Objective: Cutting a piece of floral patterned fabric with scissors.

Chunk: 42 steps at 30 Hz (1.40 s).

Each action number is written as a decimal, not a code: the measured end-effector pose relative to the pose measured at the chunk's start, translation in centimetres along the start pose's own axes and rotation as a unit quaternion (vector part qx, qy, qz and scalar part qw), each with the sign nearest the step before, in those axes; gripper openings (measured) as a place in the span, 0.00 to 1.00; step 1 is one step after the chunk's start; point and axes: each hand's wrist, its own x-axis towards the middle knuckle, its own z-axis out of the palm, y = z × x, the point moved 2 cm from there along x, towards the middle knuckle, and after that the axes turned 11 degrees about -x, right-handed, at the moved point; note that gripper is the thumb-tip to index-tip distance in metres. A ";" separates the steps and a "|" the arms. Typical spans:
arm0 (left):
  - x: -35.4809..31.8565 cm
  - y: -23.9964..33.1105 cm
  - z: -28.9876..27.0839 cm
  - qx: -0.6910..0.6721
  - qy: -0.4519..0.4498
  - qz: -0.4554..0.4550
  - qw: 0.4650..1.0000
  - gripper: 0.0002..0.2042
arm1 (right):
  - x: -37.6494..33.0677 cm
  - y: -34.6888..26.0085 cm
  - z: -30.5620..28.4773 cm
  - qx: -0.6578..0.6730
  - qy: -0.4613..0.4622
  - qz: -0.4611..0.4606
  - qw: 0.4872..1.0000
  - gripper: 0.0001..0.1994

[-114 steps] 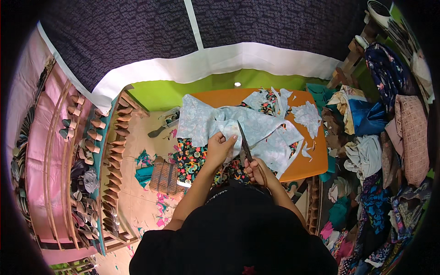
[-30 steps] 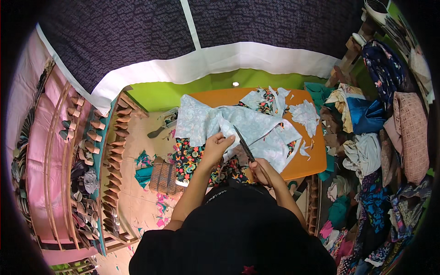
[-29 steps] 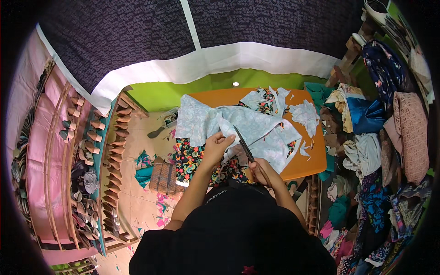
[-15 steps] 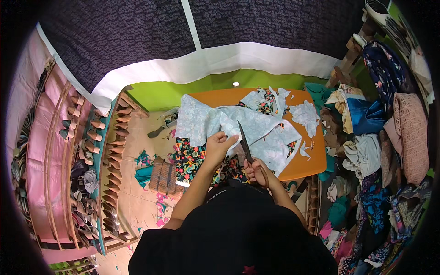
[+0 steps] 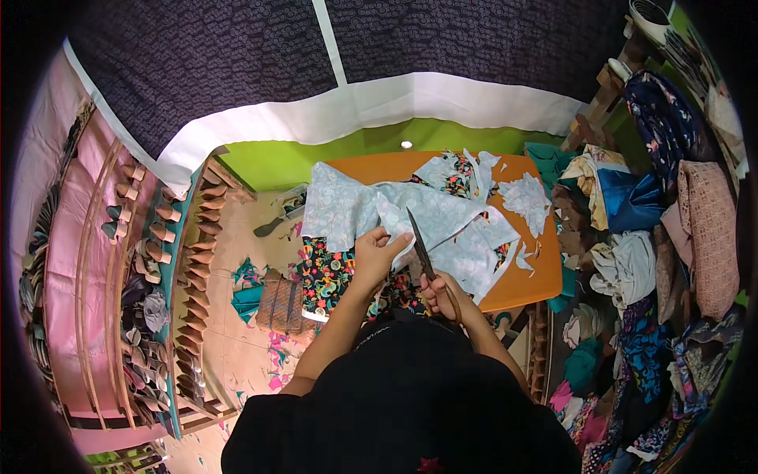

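Note:
A large piece of fabric (image 5: pixel 339 207) is spread over the orange table (image 5: pixel 545 272), its pale back mostly up and a black floral side showing along the near left. My left hand (image 5: pixel 380 254) pinches a small pale fabric piece between thumb and fingers, above the cloth. In my right hand (image 5: pixel 439 294) is a pair of dark scissors (image 5: pixel 422 251), fingers wrapped round the handles. The blades point away from me and look closed, close beside the pinched piece. Whether the blades touch it, I cannot tell.
Cut scraps (image 5: pixel 527 201) lie on the table's right side. Heaped fabrics (image 5: pixel 628 265) crowd the right. Racks of shoe forms (image 5: pixel 199 292) stand at the left. A brown woven bag (image 5: pixel 280 304) and colourful scraps (image 5: pixel 278 355) are on the floor.
The scissors' tips have shifted slightly to the left. The pale piece in my left hand has shifted slightly; both hands stay nearly in place.

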 end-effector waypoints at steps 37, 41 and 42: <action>0.7 0.0 -1.2 0.032 -0.068 -0.082 0.994 0.09 | -0.6 -0.9 -0.9 -0.148 0.044 -0.019 0.988 0.35; 0.7 -0.4 -1.6 0.079 -0.071 -0.109 0.988 0.10 | -0.8 -1.8 -1.3 -0.168 0.024 -0.031 0.985 0.35; 0.7 -0.4 -1.7 0.093 -0.069 -0.113 0.987 0.10 | -1.0 -2.1 -1.2 -0.168 0.024 -0.031 0.985 0.35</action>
